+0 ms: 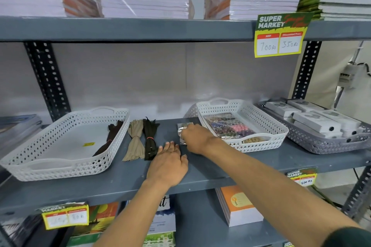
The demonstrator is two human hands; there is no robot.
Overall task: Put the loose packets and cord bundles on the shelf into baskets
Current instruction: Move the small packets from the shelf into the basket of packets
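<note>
The white perforated plastic basket (60, 146) far left of the left hand (167, 163) holds one dark brown cord bundle (109, 138). The tan cord bundle (135, 140) and black cord bundle (149, 139) lie loose just left of that hand's flat, empty grip. The right hand (195, 138) curls over a clear crinkly packet (183, 128); whether it is pinched, I cannot tell. Lift it clear, then right over the rim of the white lattice basket of bead packets (261, 124).
</note>
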